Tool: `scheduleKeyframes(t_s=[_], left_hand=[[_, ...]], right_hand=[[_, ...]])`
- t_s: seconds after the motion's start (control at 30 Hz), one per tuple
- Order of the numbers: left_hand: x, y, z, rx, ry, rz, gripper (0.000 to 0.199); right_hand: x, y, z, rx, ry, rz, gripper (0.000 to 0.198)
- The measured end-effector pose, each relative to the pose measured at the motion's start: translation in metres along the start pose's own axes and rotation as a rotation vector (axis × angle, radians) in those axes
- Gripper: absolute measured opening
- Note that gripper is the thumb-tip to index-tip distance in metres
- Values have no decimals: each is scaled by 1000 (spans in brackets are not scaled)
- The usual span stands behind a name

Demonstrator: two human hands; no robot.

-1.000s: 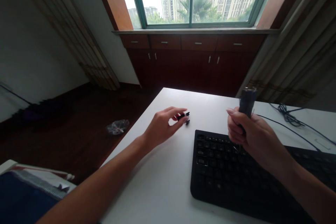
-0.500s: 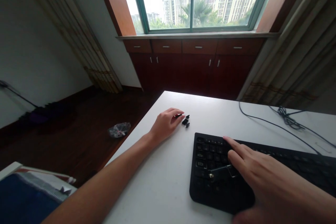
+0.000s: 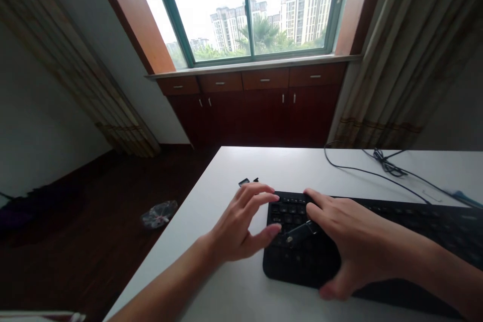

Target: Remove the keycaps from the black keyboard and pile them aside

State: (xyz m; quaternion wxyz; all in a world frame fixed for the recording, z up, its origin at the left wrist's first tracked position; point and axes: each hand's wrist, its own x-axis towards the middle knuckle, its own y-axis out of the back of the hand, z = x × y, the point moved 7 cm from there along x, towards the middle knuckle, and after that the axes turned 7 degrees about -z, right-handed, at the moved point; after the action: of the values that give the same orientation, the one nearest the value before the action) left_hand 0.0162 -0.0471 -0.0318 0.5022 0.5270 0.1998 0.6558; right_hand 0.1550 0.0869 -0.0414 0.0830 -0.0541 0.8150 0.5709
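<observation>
A black keyboard [image 3: 298, 266] lies on the white table, its keys partly covered by my right hand [image 3: 347, 231]. That hand spans the keyboard, fingers at the far edge and thumb over the near edge. A small black tool with metal ends [image 3: 302, 233] rests across the keys beside my right fingers; whether they touch it I cannot tell. My left hand [image 3: 241, 226] is at the keyboard's left edge, thumb and fingers apart, with nothing visible between them. Just beyond its knuckles are small black pieces [image 3: 244, 181], partly hidden by the hand.
A dark cable [image 3: 385, 163] runs coiled along the back right of the white table [image 3: 211, 201]. A clear plastic bag [image 3: 159, 214] lies on the floor to the left. Cabinets [image 3: 241, 115] stand beyond the table under a window.
My left hand has moved right and nearer, from the small black pieces to the keyboard's left edge, and its fingers have spread. My right hand stays on the keyboard. The view has shifted.
</observation>
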Motion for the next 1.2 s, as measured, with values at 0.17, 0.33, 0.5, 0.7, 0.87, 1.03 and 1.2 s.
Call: scheduleKeyframes(t_s=[0.17, 0.33, 0.5, 0.7, 0.87, 1.03, 1.2], left_hand=[[0, -21, 9, 6, -89, -254, 105], [-2, -24, 14, -42, -84, -252, 122], [1, -20, 20, -44, -2, -156, 108], [6, -23, 27, 18, -88, -228, 105], [-2, -24, 12, -120, 113, -89, 109], [-14, -32, 2, -362, 269, -1, 122], [-15, -39, 2, -466, 318, -10, 131]], right_hand=[[0, 8, 8, 89, 77, 78, 98], [-10, 31, 8, 351, 151, 269, 60], [2, 38, 13, 948, 44, 480, 41], [37, 14, -8, 1444, 42, 500, 53], [51, -3, -16, 1694, 22, 637, 53], [54, -15, -21, 1609, -3, 667, 53], [48, -18, -24, 1477, -75, 699, 55]])
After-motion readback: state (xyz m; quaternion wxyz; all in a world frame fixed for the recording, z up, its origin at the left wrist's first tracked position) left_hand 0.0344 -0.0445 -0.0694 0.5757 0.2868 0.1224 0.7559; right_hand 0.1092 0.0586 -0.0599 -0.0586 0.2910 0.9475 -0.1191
